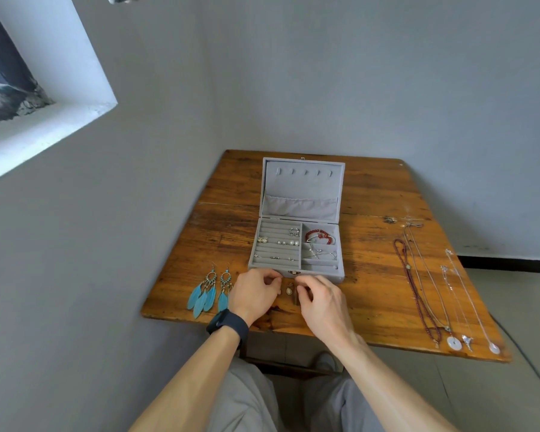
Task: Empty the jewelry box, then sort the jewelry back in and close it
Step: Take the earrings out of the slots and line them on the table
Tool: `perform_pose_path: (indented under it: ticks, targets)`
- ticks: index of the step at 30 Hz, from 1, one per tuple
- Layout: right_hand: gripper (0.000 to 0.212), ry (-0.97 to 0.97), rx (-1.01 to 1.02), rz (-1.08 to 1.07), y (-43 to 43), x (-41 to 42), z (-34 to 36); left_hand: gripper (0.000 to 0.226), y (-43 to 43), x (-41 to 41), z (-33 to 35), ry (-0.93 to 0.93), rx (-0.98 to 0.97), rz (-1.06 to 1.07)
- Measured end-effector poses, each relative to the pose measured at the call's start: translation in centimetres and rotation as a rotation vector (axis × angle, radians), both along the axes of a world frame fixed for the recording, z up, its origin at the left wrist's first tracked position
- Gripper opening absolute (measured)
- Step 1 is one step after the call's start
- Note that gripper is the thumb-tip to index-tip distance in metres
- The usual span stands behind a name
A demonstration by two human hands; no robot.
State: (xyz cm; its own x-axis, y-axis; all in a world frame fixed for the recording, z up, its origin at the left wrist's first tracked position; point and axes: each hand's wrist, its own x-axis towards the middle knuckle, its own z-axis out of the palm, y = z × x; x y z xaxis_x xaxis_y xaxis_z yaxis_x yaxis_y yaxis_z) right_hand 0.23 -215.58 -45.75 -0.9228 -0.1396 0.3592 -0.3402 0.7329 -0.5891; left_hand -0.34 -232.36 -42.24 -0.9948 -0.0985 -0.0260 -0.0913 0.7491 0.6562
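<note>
Watching remotely: the grey jewelry box [328, 275] is sitting mid-table with its lid [303, 182] standing open, front wall facing the person. Rings and pearl studs [289, 243] are lying in the left rolls and a red bead bracelet [318, 236] in the back right compartment, so I am judging the sort as partway. The left hand [256, 291] and right hand [320, 302] are hovering just in front of the box, fingers of both curled inward; I cannot tell whether either is pinching anything. A small oval pendant [289, 289] is lying on the wooden table [371, 291] between them. Turquoise feather earrings [208, 291] are waiting at the left, and several long necklaces [424, 282] are laid out well apart at the right. Risks I am noting: the pendant is tiny and near the table's front edge, so a fumbled pinch could flick it off; the necklaces are lying close together and could tangle if lifted carelessly; shutting the lid too early could trap a chain or crush the feathers.
</note>
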Motion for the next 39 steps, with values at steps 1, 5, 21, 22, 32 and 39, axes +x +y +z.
perform_pose_path:
  ticks: [1,5,21,22,32,39]
  targets:
    - [0.022,0.005,0.006,0.003,0.1,0.3,-0.1,0.02,-0.1,0.2,0.1,0.008,-0.005,-0.003]
    - [0.021,0.058,0.092,0.0,0.8,2.0,-0.8,0.024,-0.2,1.4,0.0,0.051,-0.089,-0.031]
    - [0.031,-0.028,0.157,0.083,2.0,2.3,1.6,0.05,-0.3,5.4,-3.0,0.179,-0.527,-0.106]
    - [0.029,-0.017,0.144,0.093,1.9,1.3,2.5,0.05,-0.2,5.5,-3.3,0.193,-0.526,-0.101]
    - [0.033,-0.17,0.503,0.006,-1.9,-13.1,7.6,0.045,0.6,6.6,-5.9,0.379,-0.441,0.028]
    - [0.028,-0.283,0.578,-0.13,-3.3,-14.8,7.1,0.046,0.2,6.5,-6.8,0.382,-0.47,0.014]
